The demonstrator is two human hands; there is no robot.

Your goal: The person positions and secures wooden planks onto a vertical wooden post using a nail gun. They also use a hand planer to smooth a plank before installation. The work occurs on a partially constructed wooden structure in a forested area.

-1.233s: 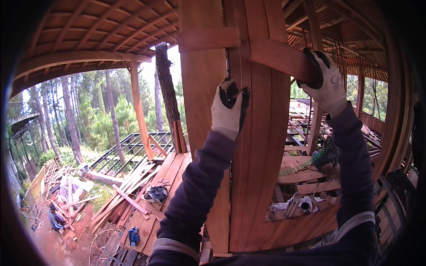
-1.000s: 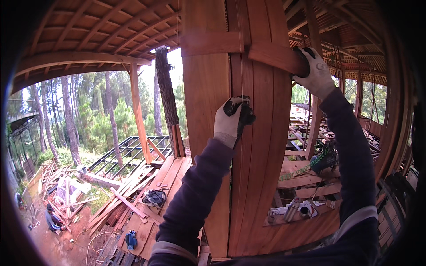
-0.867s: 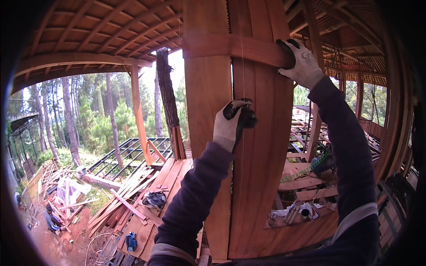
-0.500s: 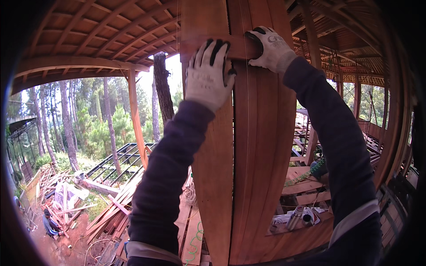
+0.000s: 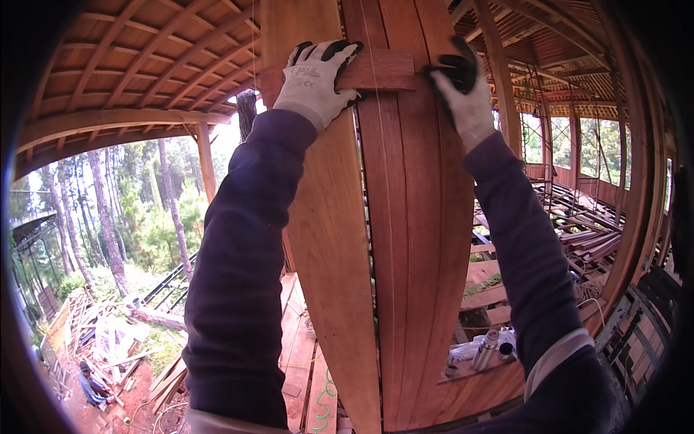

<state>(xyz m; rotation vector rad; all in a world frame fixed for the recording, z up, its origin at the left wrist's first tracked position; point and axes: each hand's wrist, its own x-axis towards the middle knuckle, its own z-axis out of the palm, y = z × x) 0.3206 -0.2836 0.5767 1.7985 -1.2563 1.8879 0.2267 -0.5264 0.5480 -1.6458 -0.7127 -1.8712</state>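
The gloved left hand (image 5: 316, 78) grasps the short wooden board (image 5: 388, 71), fingers over its upper edge, thumb at the lower. The board lies horizontally across upright planks (image 5: 412, 217). The gloved right hand (image 5: 461, 90), fingers released and partly bent, stands just beside the board's right end.

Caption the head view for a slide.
Gloved left hand gripping a short board across upright wooden planks, the open gloved right hand beside the board's right end.
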